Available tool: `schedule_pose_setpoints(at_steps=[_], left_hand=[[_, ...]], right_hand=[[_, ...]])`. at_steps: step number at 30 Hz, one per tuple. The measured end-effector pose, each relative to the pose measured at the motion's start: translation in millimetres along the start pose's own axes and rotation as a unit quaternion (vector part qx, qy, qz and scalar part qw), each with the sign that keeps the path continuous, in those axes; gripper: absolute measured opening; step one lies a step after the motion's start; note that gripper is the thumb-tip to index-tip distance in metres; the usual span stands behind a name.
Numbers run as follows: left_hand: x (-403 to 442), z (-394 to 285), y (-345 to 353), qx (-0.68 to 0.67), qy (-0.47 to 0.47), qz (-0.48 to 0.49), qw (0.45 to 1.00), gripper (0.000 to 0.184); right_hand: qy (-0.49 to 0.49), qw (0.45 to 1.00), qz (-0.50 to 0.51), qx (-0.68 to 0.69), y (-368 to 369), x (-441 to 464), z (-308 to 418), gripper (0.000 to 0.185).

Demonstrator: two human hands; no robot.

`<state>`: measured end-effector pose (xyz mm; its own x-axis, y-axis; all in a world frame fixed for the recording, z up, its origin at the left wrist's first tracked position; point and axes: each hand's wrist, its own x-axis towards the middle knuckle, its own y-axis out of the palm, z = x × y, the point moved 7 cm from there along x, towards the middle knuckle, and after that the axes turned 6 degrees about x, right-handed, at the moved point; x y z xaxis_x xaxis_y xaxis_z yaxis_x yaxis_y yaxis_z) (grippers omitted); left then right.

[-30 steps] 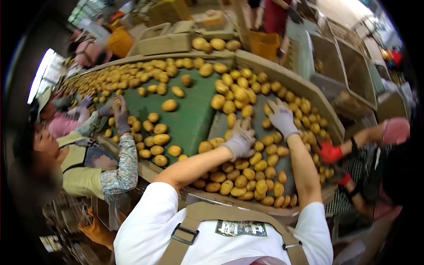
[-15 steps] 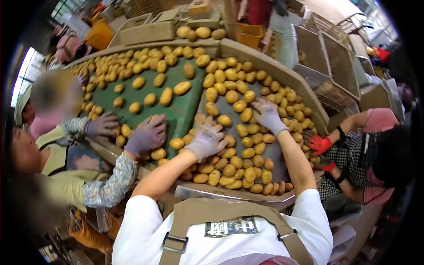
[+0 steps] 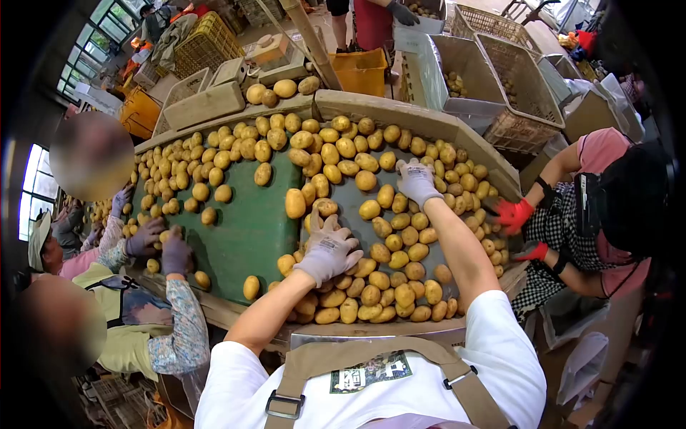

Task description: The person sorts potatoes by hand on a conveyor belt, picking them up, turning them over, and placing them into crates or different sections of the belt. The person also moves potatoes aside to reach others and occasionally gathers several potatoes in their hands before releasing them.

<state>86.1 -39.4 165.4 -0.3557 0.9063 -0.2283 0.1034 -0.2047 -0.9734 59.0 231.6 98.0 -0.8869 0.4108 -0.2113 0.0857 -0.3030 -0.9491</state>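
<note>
**Potatoes (image 3: 418, 252) crowd the grey surface (image 3: 350, 202) right of the green belt (image 3: 243, 214)**

Head view: right of the belt, your left hand (image 3: 329, 252) lies over potatoes, fingers spread; your right hand (image 3: 418, 181), farther right, has fingers slightly parted among potatoes. Beyond the belt's right stand crates (image 3: 518, 89); left of it, a window (image 3: 39, 187).

Bright paned windows (image 3: 100, 39) light the left side, while lattice-sided crates (image 3: 527, 127) stand far right.

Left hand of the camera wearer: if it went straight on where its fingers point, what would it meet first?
Probably the potato just ahead of the left hand; whether they touch is unclear from this view.
</note>
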Motion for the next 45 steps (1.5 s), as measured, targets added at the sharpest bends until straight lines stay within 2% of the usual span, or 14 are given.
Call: schedule_pose_setpoints(at_steps=[3, 7, 9, 17, 19, 21, 23, 25, 28, 31, 37, 39, 43, 45], left_hand=[[-11, 2, -8, -0.017, 0.015, -0.043, 0.999, 0.04], [-21, -1, -9, -0.021, 0.02, -0.06, 0.998, 0.041], [-18, -3, -8, -0.01, 0.021, -0.045, 0.999, 0.042], [-12, -13, -13, -0.03, 0.045, -0.006, 0.998, 0.039], [-17, -13, -12, -0.021, 0.048, -0.053, 0.997, 0.038], [-19, -12, -10, -0.023, 0.043, -0.066, 0.997, 0.038], [-18, -12, -9, -0.022, 0.042, -0.07, 0.996, 0.039], [-20, -11, -6, -0.025, 0.034, -0.075, 0.996, 0.039], [-18, -14, -1, -0.014, 0.026, -0.091, 0.995, 0.036], [-5, -36, -1, -0.019, 0.076, -0.07, 0.994, 0.037], [-17, -51, -24, -0.267, 0.205, -0.004, 0.942, 0.035], [-11, -26, -29, -0.256, 0.127, 0.145, 0.947, 0.032], [38, 14, -79, -0.132, 0.06, -0.157, 0.977, 0.036], [75, 18, -70, -0.008, 0.016, -0.163, 0.986, 0.044]], right_hand=[[-0.072, 0.915, -0.143, 0.37, 4, -22, -29, 0.042], [-0.007, 0.404, -0.049, 0.913, -20, -87, -49, 0.044], [-0.062, 0.295, -0.015, 0.953, -20, -101, -57, 0.048], [-0.19, 0.351, -0.023, 0.916, -114, -137, -4, 0.052], [-0.087, 0.594, -0.143, 0.787, -119, -140, -10, 0.048], [-0.268, 0.778, -0.335, 0.458, -170, -166, 27, 0.044], [-0.441, 0.791, -0.417, 0.077, -214, -197, 60, 0.046], [-0.336, 0.846, -0.409, -0.064, -234, -161, 12, 0.046], [0.163, 0.784, -0.59, -0.101, -234, -96, -145, 0.06], [-0.016, 0.944, -0.269, 0.19, -151, -73, -116, 0.082], [-0.151, 0.985, 0.056, 0.067, 9, -204, 24, 0.072], [-0.221, 0.974, -0.014, 0.048, 18, -204, -16, 0.059], [-0.046, 0.962, -0.219, 0.156, -29, -126, -97, 0.03], [0.076, 0.964, -0.225, 0.119, -42, -92, -97, 0.054]])
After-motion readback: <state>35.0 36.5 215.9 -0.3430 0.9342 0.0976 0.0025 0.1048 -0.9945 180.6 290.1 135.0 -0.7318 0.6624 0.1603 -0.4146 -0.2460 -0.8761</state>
